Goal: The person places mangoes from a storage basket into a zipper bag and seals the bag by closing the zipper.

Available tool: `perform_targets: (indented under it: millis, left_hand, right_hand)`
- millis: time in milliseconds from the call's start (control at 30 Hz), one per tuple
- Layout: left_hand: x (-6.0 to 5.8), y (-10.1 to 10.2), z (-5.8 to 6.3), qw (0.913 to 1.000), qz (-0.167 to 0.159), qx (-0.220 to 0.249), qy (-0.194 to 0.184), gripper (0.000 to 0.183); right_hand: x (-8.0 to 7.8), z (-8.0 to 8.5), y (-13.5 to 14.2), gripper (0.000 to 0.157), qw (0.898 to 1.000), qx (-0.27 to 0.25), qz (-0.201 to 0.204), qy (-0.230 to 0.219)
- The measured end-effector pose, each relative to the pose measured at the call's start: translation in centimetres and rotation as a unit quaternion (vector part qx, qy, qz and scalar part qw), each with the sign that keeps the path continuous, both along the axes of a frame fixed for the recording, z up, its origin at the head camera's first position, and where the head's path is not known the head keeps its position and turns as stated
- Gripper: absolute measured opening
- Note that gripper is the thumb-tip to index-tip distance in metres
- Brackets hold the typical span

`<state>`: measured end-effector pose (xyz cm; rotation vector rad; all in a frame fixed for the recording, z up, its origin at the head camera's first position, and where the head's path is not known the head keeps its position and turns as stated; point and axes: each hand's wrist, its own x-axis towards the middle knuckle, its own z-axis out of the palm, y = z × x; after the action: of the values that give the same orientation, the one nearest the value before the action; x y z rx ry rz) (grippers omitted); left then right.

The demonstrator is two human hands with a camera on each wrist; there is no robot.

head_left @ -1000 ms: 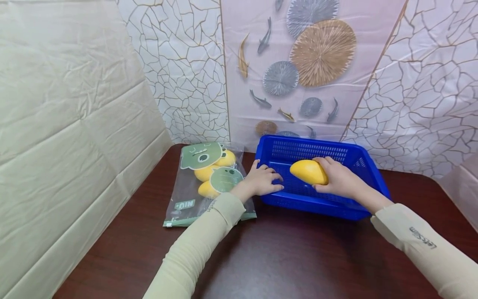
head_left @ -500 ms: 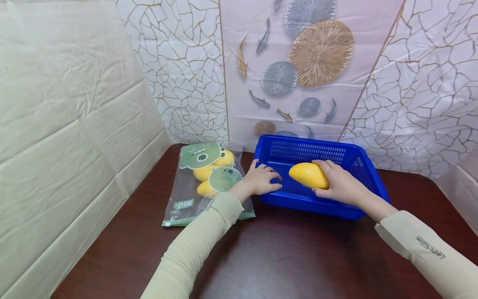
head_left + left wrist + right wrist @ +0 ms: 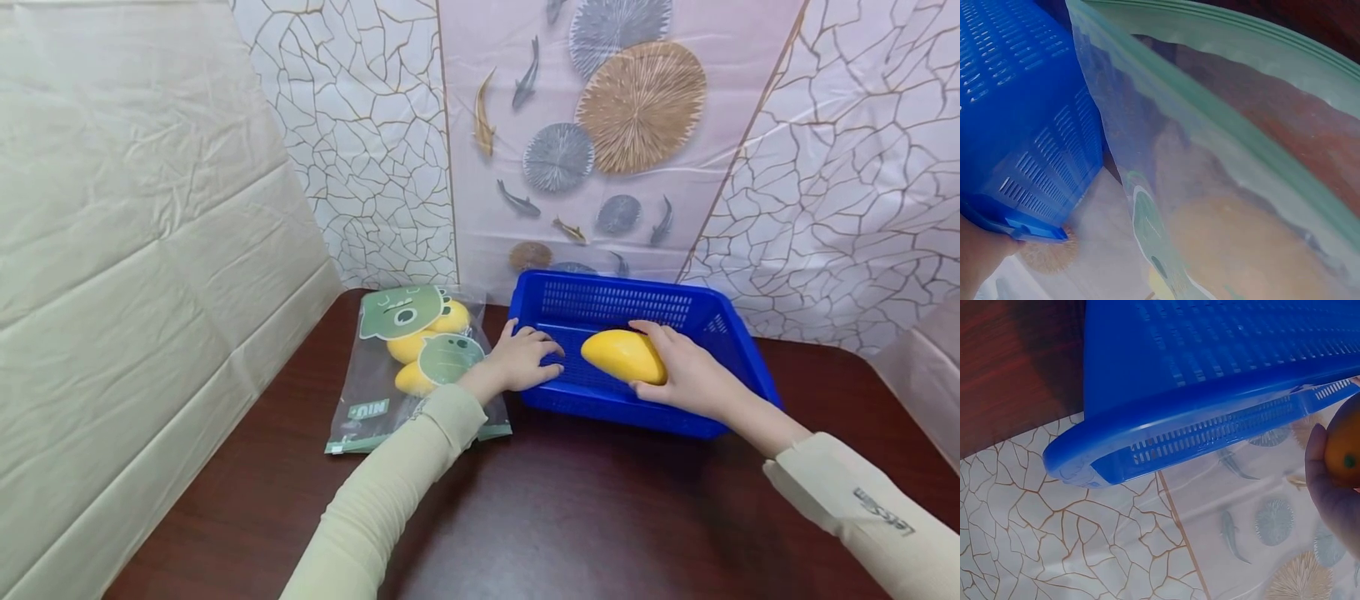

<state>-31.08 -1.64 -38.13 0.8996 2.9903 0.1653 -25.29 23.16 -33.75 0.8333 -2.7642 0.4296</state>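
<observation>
A yellow mango (image 3: 621,356) is held in my right hand (image 3: 686,375) above the blue plastic basket (image 3: 645,421). The right wrist view catches the stem end of the mango (image 3: 1340,440) with a green dot, between thumb and fingers. My left hand (image 3: 517,360) rests on the basket's left rim, its fingers spread and reaching over the inside. Left of the basket lies a clear zip bag (image 3: 352,400) with green cartoon prints and several yellow mangoes (image 3: 412,379) inside. My left forearm crosses over part of it. The left wrist view shows the bag's green-edged mouth gaping.
The dark wooden table (image 3: 570,517) carries both bag and basket. Behind them stands a patterned cloth backdrop (image 3: 375,167) with fish and round shapes. A cream cloth wall (image 3: 150,250) borders the left side. The basket's back wall nearly meets the backdrop.
The right hand with the mango stays over the basket and has lowered very slightly, its forearm shifting a little to the right. The left hand is nearly still on the rim.
</observation>
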Motion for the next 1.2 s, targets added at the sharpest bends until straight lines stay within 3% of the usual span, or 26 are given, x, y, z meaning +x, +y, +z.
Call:
perform_targets:
  millis: [200, 600, 900, 1200]
  left_hand:
    - [0.2, -0.2, 0.3, 0.9999, -0.003, 0.012, 0.006, 0.037]
    - [0.7, -0.6, 0.3, 0.9928, -0.018, 0.072, 0.094, 0.033]
    - [0.9, -1.1, 0.6, 0.9817, -0.023, 0.115, 0.15, 0.021]
    - [2.2, -2.0, 1.2, 0.9797, -0.038, 0.124, 0.153, 0.019]
  right_hand:
    - [0.5, 0.3, 0.0, 0.067, 1.0, -0.007, -0.003, 0.009]
    - [1.2, 0.5, 0.0, 0.067, 1.0, -0.011, -0.026, -0.002]
    - [1.9, 0.7, -0.3, 0.063, 0.999, -0.024, 0.012, 0.03]
    - [2.3, 0.6, -0.9, 0.059, 0.998, -0.048, 0.032, 0.026]
